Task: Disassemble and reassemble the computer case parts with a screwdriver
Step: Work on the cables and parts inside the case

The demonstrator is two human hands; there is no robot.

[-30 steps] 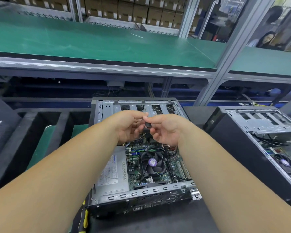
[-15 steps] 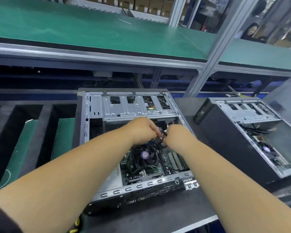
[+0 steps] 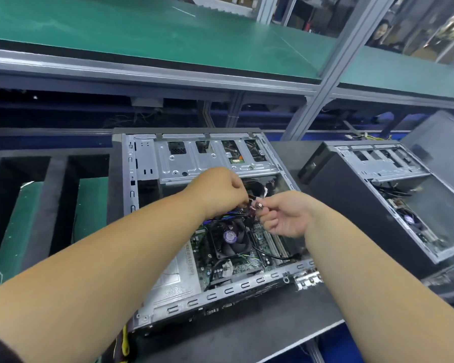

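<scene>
1. Green-topped workbench shelving [image 3: 142,30] is backing an open computer case [image 3: 207,292] lying on its side.
2. Both hands are meeting above its fan [image 3: 230,238].
3. Right hand [image 3: 286,213] is pinching a small connector [image 3: 258,205], seemingly; left hand [image 3: 218,192] is gripping adjoining cables.

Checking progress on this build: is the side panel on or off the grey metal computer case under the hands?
Off. The grey metal computer case lies open, its black cooling fan exposed.

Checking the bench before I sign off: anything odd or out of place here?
Nothing looks damaged or spilled. Both hands, left and right, pinch a small connector over the open computer case. A second open case sits alongside.
</scene>
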